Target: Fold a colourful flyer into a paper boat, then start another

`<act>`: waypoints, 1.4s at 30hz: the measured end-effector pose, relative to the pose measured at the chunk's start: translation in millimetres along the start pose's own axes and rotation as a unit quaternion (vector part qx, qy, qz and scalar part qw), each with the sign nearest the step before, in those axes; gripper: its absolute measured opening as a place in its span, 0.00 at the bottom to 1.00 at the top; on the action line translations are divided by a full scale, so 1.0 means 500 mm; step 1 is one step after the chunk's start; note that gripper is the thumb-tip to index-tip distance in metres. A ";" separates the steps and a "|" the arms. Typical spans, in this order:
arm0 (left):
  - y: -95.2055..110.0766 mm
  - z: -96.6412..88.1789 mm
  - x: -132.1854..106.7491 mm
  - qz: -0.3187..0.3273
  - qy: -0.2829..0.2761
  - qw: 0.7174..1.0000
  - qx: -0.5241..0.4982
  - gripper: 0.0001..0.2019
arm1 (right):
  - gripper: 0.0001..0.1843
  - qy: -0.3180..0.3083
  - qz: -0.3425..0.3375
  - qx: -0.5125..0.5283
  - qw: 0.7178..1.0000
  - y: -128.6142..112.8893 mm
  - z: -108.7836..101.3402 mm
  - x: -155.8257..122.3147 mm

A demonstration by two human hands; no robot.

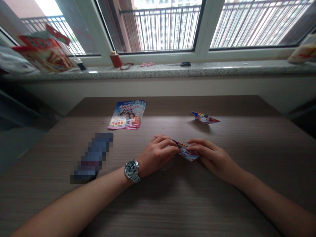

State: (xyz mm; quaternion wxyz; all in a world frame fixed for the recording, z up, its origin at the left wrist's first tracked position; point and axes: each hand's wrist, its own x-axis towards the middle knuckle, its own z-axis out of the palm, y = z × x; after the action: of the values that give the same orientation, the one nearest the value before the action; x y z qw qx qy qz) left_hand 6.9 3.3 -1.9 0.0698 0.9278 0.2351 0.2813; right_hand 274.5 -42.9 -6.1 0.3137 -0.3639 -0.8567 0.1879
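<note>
A small folded piece of printed paper (185, 152) lies on the wooden table (172, 204) between my two hands. My left hand (158, 154), with a metal watch on its wrist, pinches the paper's left end with curled fingers. My right hand (212, 157) presses and grips the paper's right end, fingers closed over it. Part of the paper is hidden under my fingers.
A finished folded paper shape (204, 118) sits farther back on the right. A stack of colourful flyers (127, 114) lies at the back left. A blurred dark object (92, 157) rests left of my left arm. The stone windowsill (222, 69) holds scissors (184, 64), a red holder (115, 60) and bags (46, 52).
</note>
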 end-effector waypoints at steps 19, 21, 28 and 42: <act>0.000 0.007 -0.003 0.006 0.052 0.998 0.025 0.06 | 0.21 0.065 0.028 0.010 0.997 -0.005 0.002 -0.002; 0.001 0.005 -0.002 0.009 0.053 0.998 0.021 0.06 | 0.21 0.068 0.032 0.001 0.997 -0.006 0.004 0.000; 0.004 0.004 -0.001 0.012 0.040 0.999 0.003 0.05 | 0.10 0.077 0.096 0.011 0.992 -0.006 0.006 0.003; -0.009 0.010 -0.002 -0.094 0.044 0.984 -0.147 0.08 | 0.11 0.100 0.179 0.117 0.972 0.024 0.008 -0.004</act>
State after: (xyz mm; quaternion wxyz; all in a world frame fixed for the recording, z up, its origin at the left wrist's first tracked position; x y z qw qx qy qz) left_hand 7.3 6.8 -7.5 0.2216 0.8677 0.2802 0.3457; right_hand 278.9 -36.8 -16.5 0.3993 -0.4888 -0.7141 0.3028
